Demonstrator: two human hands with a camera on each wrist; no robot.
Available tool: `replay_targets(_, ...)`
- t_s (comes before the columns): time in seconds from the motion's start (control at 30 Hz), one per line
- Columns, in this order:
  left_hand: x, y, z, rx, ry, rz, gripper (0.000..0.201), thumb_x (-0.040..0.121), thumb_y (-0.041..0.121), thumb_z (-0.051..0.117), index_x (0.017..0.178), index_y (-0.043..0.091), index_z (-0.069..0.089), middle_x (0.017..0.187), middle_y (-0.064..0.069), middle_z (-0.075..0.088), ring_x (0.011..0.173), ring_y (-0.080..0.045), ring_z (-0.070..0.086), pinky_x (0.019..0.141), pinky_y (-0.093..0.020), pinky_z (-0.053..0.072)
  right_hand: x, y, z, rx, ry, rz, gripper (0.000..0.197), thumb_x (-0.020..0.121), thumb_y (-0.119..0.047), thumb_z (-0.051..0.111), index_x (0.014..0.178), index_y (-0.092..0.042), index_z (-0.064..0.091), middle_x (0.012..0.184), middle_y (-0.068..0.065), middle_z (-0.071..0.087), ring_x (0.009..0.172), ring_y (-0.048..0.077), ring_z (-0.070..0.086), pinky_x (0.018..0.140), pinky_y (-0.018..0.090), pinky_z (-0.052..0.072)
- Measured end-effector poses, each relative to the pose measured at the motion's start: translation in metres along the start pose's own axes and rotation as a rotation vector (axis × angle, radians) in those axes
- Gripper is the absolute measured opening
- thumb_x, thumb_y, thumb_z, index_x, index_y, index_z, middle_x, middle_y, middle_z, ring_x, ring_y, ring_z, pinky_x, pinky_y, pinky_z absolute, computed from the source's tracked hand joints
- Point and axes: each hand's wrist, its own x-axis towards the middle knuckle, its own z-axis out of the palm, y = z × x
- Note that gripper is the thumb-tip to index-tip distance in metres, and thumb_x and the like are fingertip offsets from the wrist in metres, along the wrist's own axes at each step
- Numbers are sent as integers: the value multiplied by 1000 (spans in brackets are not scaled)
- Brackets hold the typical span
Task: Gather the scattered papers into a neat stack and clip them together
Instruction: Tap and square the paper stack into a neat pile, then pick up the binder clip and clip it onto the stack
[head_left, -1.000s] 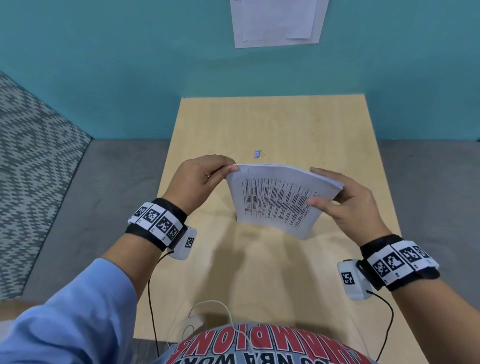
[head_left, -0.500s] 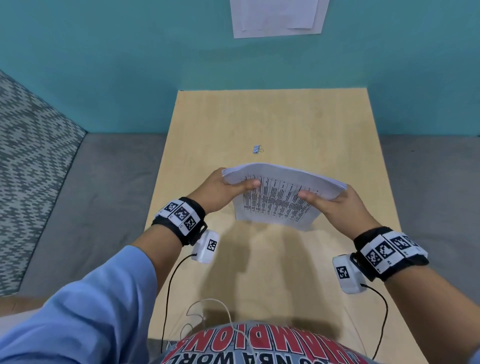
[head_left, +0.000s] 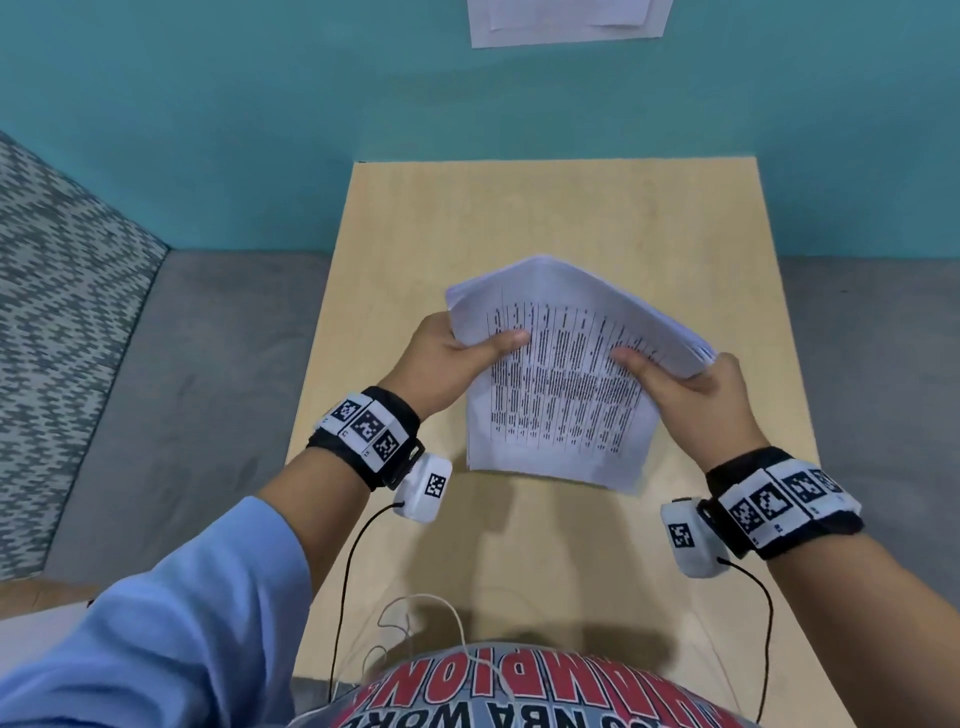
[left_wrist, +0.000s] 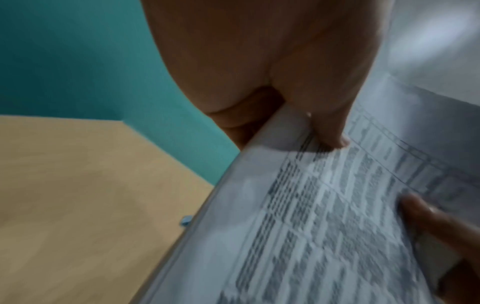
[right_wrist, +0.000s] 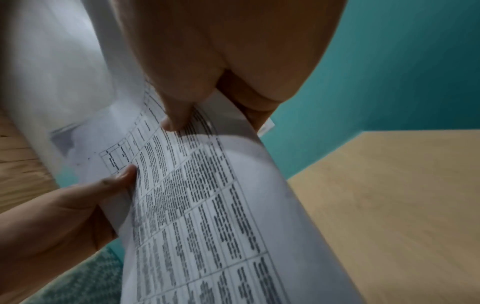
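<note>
A stack of white printed papers (head_left: 561, 384) hangs in the air over the wooden table (head_left: 519, 218), tilted with its printed table facing me. My left hand (head_left: 462, 356) grips its left edge, thumb on the front (left_wrist: 330, 127). My right hand (head_left: 685, 382) grips the right edge the same way, thumb on the print (right_wrist: 179, 117). The sheet edges at the upper right look slightly fanned. A small blue binder clip (left_wrist: 186, 220) lies on the table beyond the stack; in the head view the papers hide it.
The table's far end meets a teal wall, where white sheets (head_left: 566, 21) are pinned up. Grey carpet lies on both sides of the table. Thin cables (head_left: 415, 608) trail over the near table edge by my body.
Both hands have tipped the stack up so its printed face turns toward me. My left hand slid from the top corner onto the left edge. The stack now covers the clip.
</note>
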Motion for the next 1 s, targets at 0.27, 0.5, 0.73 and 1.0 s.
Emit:
replay_targets(0.27,-16,11,19,-70,141,181,30,88,9,85,109,28,75,105,11,80,101,-2,74,98,-32,61,-7,-12,11,-40,30,-205,12,87,-41,80,99,-42,77,95,-4,81,95,11,77,86,29,60)
replay_targets(0.5,-13,-46,36,-31,255,-99,8,93,26,82,96,31,76,104,0,82,101,-14,78,96,-40,63,-12,42,40,-302,-31,-63,42,95,-45,69,83,-5,72,61,10,65,61,30,63,64,41,54)
replay_targets(0.73,-6,-47,6,64,129,-89,19,90,37,83,102,22,83,105,0,84,102,-17,80,94,-42,64,10,44,30,-170,-60,119,66,81,-60,76,86,5,71,80,23,74,68,27,68,70,37,55)
replay_targets(1.0,-7,-76,-63,112,-90,-367,48,86,62,79,123,32,77,118,10,74,101,-15,69,104,-38,50,41,44,67,82,-507,412,23,93,-34,74,115,-27,75,114,-8,79,104,12,77,91,32,60)
